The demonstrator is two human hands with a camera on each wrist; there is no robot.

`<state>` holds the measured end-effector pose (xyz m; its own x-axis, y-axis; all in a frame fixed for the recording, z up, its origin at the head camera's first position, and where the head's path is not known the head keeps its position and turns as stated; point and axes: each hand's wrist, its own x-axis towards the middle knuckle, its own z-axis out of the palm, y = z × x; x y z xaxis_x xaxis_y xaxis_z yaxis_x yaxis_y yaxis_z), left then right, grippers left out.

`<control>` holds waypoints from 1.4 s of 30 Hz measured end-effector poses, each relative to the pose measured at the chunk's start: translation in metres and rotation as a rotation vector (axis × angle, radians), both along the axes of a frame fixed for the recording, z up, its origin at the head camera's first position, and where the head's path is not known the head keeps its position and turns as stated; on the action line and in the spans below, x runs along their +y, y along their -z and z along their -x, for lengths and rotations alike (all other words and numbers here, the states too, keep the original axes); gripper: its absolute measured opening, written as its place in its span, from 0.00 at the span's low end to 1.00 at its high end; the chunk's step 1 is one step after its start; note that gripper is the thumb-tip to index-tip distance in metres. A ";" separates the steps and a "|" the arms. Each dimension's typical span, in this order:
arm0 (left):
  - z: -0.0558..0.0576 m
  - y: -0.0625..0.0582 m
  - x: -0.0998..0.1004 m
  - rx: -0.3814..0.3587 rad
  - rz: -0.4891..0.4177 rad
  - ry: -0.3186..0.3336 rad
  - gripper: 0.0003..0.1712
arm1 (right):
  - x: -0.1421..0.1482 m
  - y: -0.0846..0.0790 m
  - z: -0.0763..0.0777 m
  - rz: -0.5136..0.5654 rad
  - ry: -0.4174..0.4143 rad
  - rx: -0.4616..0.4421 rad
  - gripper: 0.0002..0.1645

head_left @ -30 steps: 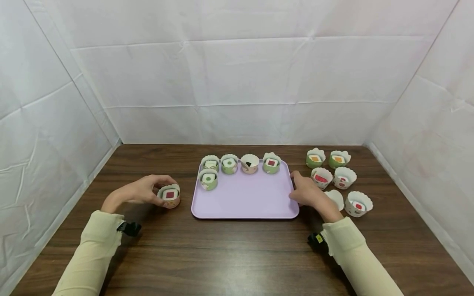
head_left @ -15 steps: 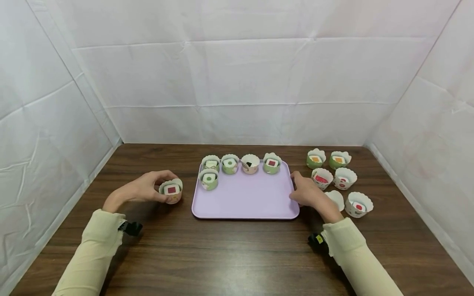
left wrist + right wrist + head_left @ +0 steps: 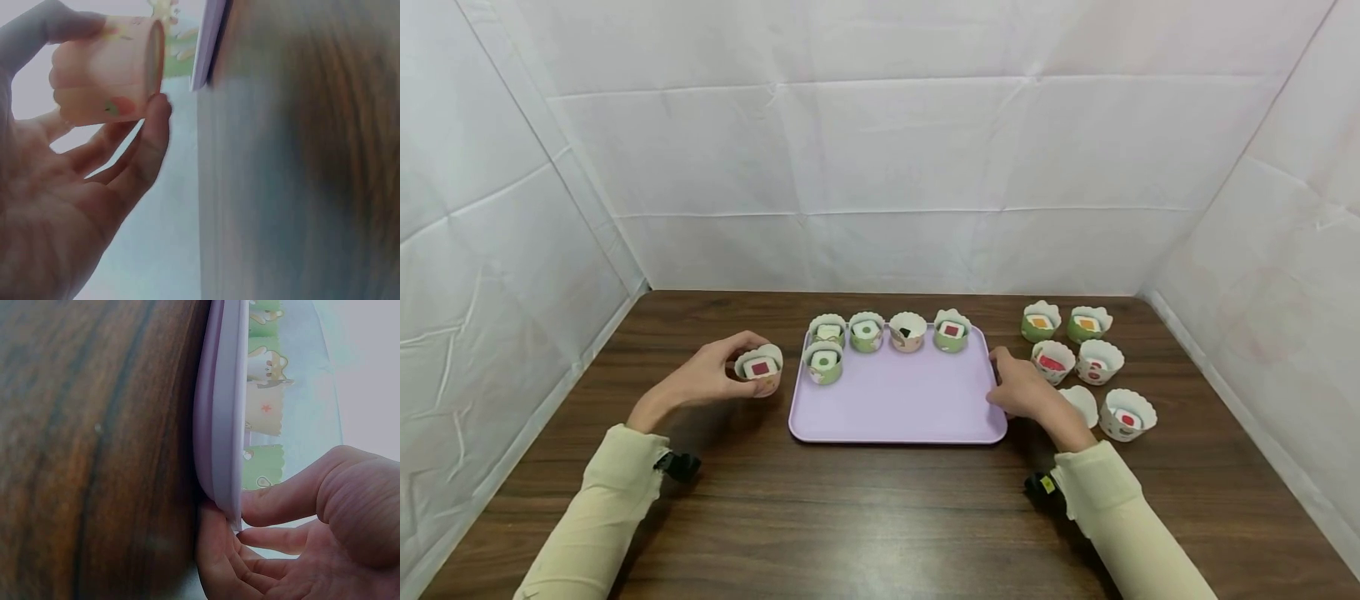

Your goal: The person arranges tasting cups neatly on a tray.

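My left hand [image 3: 703, 377] grips a pink paper baking cup [image 3: 766, 379] between thumb and fingers, just left of the tray. A white piece with a dark red square sits inside it. In the left wrist view the cup [image 3: 103, 72] is held clear of the wooden surface. My right hand [image 3: 1026, 390] pinches the right rim of the lilac tray [image 3: 895, 408]. The right wrist view shows the thumb [image 3: 269, 503] on the rim and fingers below it. Several filled cups, such as a green cup [image 3: 824, 371], stand along the tray's back and left side.
Several more cups stand right of the tray, close to my right forearm, among them a green cup [image 3: 1040, 325] with an orange piece and a white cup [image 3: 1126, 417]. White sheeting [image 3: 880, 167] encloses the back and sides of the brown wooden table [image 3: 850, 517].
My left hand has lifted the pink cup off the table and moved it to the right and slightly back, toward the tray. My right hand has stayed on the tray's rim.
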<state>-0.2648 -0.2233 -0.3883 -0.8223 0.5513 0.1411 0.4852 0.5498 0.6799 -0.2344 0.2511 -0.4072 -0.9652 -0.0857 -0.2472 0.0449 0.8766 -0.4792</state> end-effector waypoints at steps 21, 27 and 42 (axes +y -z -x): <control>0.001 -0.004 0.046 0.069 -0.182 -0.223 0.33 | 0.001 0.000 0.000 -0.006 -0.004 0.002 0.42; 0.006 -0.007 0.064 0.097 -0.208 -0.235 0.33 | 0.001 0.002 0.001 0.003 0.002 -0.008 0.42; 0.015 -0.011 0.106 0.096 -0.176 -0.173 0.34 | 0.001 0.003 0.002 -0.007 0.003 -0.005 0.43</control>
